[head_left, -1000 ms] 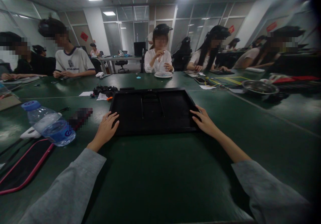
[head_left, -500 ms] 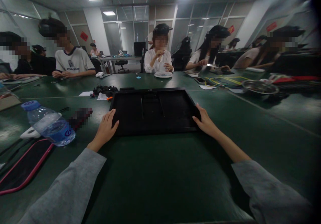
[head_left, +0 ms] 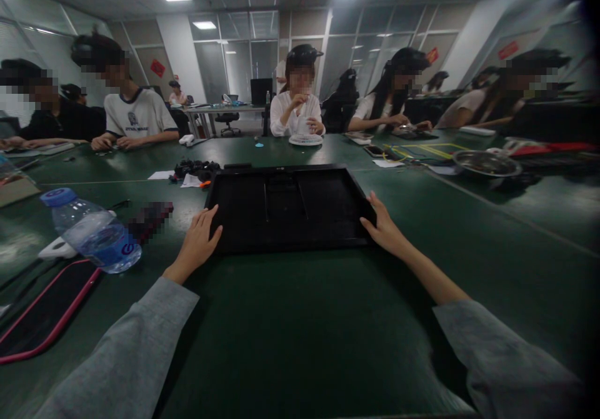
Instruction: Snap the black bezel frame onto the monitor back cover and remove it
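A black rectangular tray (head_left: 285,242) with a raised rim lies on the green table (head_left: 300,331), straight in front of me. At its left edge is my left hand (head_left: 199,239), thumb and fingers against the side of the rim. My right hand (head_left: 385,228) grips the right edge in the same way, with the thumb on the near corner. Inside the tray two thin lines run front to back around a dark shape in the middle.
On the left are a water bottle (head_left: 96,234), a pink-edged black pad (head_left: 47,312) and a white device with cables. Behind the tray lie dark parts (head_left: 194,170) and white paper. A metal bowl (head_left: 487,163) stands right. Several people sit across the table.
My hands and the tray have stayed almost still. Across the table, the hands of the people at the left and at the right have shifted a little.
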Demonstrator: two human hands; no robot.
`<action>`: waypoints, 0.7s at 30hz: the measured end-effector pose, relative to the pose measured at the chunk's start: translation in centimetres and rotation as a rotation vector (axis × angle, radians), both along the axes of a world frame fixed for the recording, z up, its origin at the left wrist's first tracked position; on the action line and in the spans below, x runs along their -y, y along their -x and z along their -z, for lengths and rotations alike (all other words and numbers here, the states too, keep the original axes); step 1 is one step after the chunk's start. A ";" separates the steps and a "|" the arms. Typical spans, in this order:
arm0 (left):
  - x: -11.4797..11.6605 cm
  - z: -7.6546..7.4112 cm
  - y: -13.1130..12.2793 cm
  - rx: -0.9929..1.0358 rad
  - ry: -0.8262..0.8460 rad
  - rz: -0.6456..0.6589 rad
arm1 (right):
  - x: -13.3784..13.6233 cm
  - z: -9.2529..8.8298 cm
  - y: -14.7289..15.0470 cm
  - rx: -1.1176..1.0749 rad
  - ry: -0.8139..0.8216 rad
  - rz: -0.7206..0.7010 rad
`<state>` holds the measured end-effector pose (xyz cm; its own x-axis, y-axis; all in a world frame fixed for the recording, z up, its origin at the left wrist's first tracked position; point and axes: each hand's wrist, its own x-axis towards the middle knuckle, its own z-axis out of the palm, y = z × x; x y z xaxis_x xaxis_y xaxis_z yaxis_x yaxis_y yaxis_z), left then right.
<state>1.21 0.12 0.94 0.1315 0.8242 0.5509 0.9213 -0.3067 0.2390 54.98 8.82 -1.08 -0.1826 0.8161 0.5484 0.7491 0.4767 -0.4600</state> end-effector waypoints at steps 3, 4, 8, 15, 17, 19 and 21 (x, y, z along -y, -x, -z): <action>0.1 -0.1 0.0 -0.018 0.005 0.007 | 0.1 -0.1 0.1 0.010 0.018 0.001; 0.1 -0.1 0.0 -0.035 0.008 0.014 | 0.1 -0.1 0.2 0.020 0.029 -0.002; 0.0 0.0 0.1 -0.060 0.008 0.028 | 0.0 -0.1 0.1 0.024 0.045 -0.005; -0.1 0.1 0.1 -0.046 0.007 0.025 | -0.1 -0.1 0.0 0.039 0.030 -0.007; 0.0 0.0 0.1 -0.044 0.009 0.027 | 0.0 -0.1 0.0 0.041 0.020 -0.007; 0.1 0.0 0.0 -0.036 0.006 0.024 | 0.0 -0.1 0.0 0.036 0.012 -0.005; 0.1 -0.1 0.0 -0.025 0.005 0.018 | 0.1 -0.2 0.0 0.026 0.011 0.000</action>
